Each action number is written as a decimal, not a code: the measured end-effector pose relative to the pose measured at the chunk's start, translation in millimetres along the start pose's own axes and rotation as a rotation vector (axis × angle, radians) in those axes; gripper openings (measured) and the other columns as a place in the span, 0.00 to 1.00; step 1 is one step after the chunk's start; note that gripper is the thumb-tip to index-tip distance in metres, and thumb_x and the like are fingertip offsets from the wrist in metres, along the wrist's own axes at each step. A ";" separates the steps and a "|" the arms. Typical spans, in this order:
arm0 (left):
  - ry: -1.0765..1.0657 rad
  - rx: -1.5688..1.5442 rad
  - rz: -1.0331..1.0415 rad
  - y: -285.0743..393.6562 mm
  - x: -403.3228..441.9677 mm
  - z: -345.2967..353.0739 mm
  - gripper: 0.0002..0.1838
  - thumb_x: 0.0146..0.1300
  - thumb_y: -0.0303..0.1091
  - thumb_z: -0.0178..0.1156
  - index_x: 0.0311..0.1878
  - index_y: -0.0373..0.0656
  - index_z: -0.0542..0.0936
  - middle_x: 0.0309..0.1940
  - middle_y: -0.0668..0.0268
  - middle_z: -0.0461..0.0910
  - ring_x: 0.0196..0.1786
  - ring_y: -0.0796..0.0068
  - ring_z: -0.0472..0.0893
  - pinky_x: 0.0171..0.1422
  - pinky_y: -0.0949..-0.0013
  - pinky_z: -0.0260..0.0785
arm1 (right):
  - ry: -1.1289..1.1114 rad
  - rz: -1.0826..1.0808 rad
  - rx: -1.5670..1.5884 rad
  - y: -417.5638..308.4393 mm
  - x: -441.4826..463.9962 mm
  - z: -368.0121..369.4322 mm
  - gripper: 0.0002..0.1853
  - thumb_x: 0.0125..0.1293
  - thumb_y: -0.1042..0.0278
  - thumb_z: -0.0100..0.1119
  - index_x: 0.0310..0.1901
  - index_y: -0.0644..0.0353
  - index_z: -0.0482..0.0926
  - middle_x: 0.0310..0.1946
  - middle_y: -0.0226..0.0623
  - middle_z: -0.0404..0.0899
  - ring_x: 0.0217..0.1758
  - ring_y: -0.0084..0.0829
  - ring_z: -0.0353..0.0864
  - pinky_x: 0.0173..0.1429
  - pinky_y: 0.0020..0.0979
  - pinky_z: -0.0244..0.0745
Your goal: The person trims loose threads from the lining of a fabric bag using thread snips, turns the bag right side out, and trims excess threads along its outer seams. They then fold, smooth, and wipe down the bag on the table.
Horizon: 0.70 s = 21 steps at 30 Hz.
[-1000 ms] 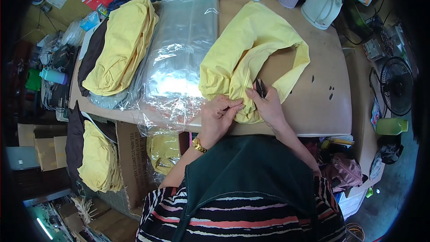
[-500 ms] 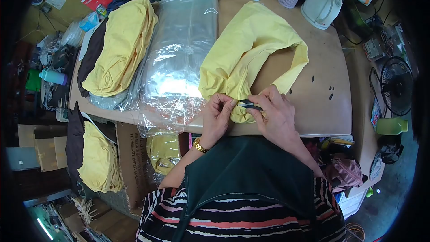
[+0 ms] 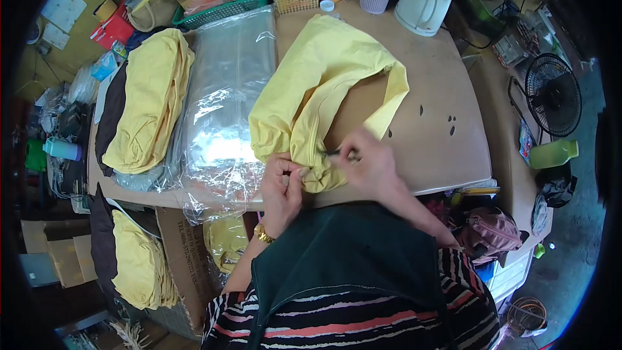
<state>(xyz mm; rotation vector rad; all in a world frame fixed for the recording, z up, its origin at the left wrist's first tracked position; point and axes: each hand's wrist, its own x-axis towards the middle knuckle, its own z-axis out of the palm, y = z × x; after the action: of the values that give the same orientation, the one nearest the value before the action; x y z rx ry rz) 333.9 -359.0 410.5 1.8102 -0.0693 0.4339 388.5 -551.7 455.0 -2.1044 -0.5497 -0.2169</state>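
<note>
Your left grip [image 3: 281, 188]: clamped on cloth [image 3: 337, 48], spread beyond on tabletop [image 3: 440, 155] | right grip [image 3: 372, 163]: blurred, closed round tool [image 3: 332, 153] | step: close work | next: calls for steady cloth

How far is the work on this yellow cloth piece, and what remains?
The yellow cloth piece already looks shaped, with its loop formed. In hand is its near end: the left hand pinches it, while the blurred right hand holds a small dark tool there. Probably left: finishing that end. I cannot judge the yellow stack.
</note>
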 end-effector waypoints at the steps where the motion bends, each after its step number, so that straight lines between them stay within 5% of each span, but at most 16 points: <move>1: -0.001 0.098 0.056 6.6 3.1 -10.9 0.07 0.64 0.28 0.63 0.35 0.36 0.74 0.34 0.62 0.75 0.36 0.69 0.74 0.44 0.69 0.67 | 0.078 0.016 -0.005 8.3 11.8 -9.8 0.10 0.56 0.74 0.68 0.34 0.59 0.73 0.31 0.37 0.72 0.26 0.35 0.74 0.30 0.30 0.70; 4: 0.110 0.321 0.132 0.9 15.4 -49.3 0.08 0.61 0.29 0.64 0.36 0.36 0.75 0.36 0.59 0.75 0.40 0.63 0.75 0.48 0.65 0.67 | 0.394 0.168 -0.077 60.4 77.1 -53.6 0.07 0.59 0.76 0.63 0.38 0.61 0.75 0.34 0.37 0.75 0.28 0.34 0.75 0.33 0.33 0.70; 5: 0.215 0.448 0.139 -0.9 18.8 -57.5 0.09 0.60 0.30 0.65 0.38 0.36 0.76 0.37 0.58 0.75 0.41 0.62 0.75 0.49 0.64 0.67 | 0.489 -0.050 -0.278 107.2 104.7 -65.4 0.07 0.61 0.74 0.62 0.40 0.61 0.77 0.36 0.38 0.76 0.32 0.37 0.77 0.40 0.36 0.72; 8: 0.377 0.455 0.209 1.1 44.6 -36.3 0.11 0.60 0.30 0.66 0.41 0.35 0.76 0.37 0.59 0.76 0.41 0.64 0.75 0.48 0.65 0.68 | 0.404 0.073 -0.222 203.3 175.0 -65.0 0.10 0.61 0.71 0.64 0.43 0.61 0.78 0.35 0.36 0.79 0.38 0.33 0.79 0.46 0.31 0.74; 10: 0.319 0.465 0.217 -17.7 54.9 -32.7 0.12 0.60 0.29 0.66 0.43 0.35 0.77 0.37 0.59 0.76 0.41 0.65 0.75 0.47 0.65 0.68 | 0.070 0.420 0.000 229.4 203.8 -61.6 0.15 0.59 0.66 0.66 0.46 0.63 0.78 0.48 0.46 0.78 0.53 0.43 0.78 0.57 0.36 0.72; 14: 0.212 0.435 0.177 -31.5 65.3 -33.4 0.07 0.63 0.28 0.63 0.41 0.35 0.78 0.34 0.59 0.77 0.37 0.65 0.76 0.43 0.66 0.68 | 0.344 0.304 -0.269 165.2 176.9 -65.2 0.20 0.57 0.65 0.68 0.49 0.63 0.77 0.44 0.46 0.81 0.52 0.42 0.80 0.56 0.35 0.73; 17: 0.208 0.268 0.127 -36.5 76.7 -43.7 0.05 0.66 0.28 0.59 0.37 0.35 0.79 0.30 0.62 0.76 0.33 0.70 0.74 0.40 0.66 0.67 | 0.072 0.106 -0.191 142.4 131.7 -77.9 0.26 0.54 0.66 0.71 0.54 0.62 0.74 0.46 0.48 0.81 0.52 0.43 0.80 0.56 0.37 0.73; 19: 0.289 0.152 -0.047 -62.4 82.8 -77.9 0.08 0.70 0.27 0.54 0.35 0.35 0.77 0.26 0.70 0.74 0.31 0.83 0.68 0.35 0.75 0.62 | -0.160 0.207 -0.177 139.4 110.4 -89.7 0.29 0.51 0.73 0.71 0.56 0.60 0.72 0.45 0.41 0.77 0.50 0.40 0.77 0.55 0.34 0.73; 21: 0.393 0.106 0.102 -36.0 109.0 -97.3 0.10 0.71 0.30 0.54 0.36 0.34 0.79 0.26 0.69 0.75 0.30 0.82 0.70 0.36 0.75 0.64 | -0.228 0.380 -0.135 94.3 97.4 -115.2 0.29 0.50 0.74 0.71 0.56 0.60 0.72 0.46 0.42 0.77 0.51 0.42 0.77 0.55 0.35 0.73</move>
<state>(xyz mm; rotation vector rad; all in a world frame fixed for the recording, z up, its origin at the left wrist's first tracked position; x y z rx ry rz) 419.9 -237.9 434.2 1.7984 0.1370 0.8723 524.6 -662.5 483.9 -2.3343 -0.2614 0.2106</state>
